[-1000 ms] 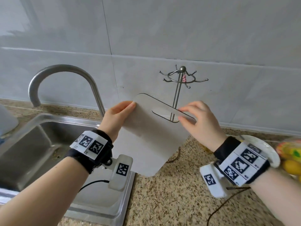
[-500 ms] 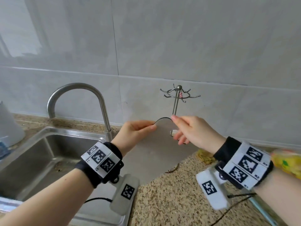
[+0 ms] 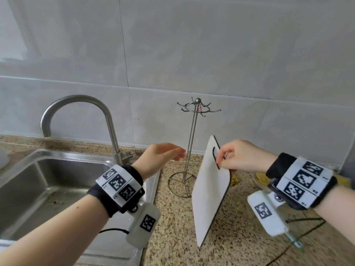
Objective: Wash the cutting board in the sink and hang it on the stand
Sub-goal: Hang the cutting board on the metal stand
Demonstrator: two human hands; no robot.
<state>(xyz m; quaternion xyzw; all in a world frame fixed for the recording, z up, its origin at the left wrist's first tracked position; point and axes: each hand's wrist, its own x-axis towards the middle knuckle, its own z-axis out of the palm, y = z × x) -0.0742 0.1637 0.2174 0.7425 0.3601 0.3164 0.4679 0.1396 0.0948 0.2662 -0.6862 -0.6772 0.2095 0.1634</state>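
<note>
White cutting board [image 3: 209,194] showing a thin black edge, stand [image 3: 192,143] and sink [image 3: 57,181] reading silver, desk [image 3: 176,244] showing speckled tan granite, wristbands [image 3: 119,186] showing black-and-white codes.

The sink [image 3: 63,175], tap [image 3: 107,120] and stand [image 3: 192,135] are bare metal with a brushed sheen. The cutting board [image 3: 209,192] is smooth, matt white plastic. The surface [image 3: 172,237] is speckled polished stone; the wall tiles [image 3: 211,54] are glossy.

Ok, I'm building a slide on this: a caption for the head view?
Right hand holds the white cutting board by its handle slot beside the empty hook stand; left hand open.
</note>
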